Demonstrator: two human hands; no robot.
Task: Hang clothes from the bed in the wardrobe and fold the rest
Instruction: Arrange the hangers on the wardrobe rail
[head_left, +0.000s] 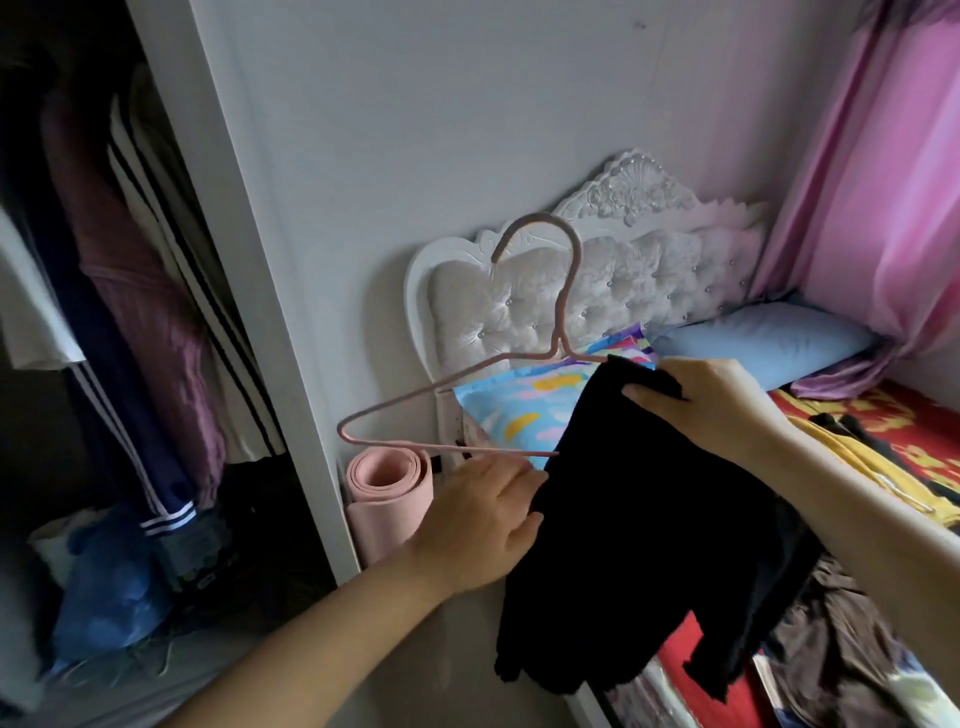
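Hands (483, 525) grip garment (649, 519), mat (387, 499) behind.

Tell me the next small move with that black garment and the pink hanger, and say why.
Probably draw the black garment further along the pink hanger toward its bare left end. The cloth covers only the hanger's right side. The right hand pinches the garment's top edge there, and the left hand grips the cloth just under the lower bar, so both seem well placed to slide it across.
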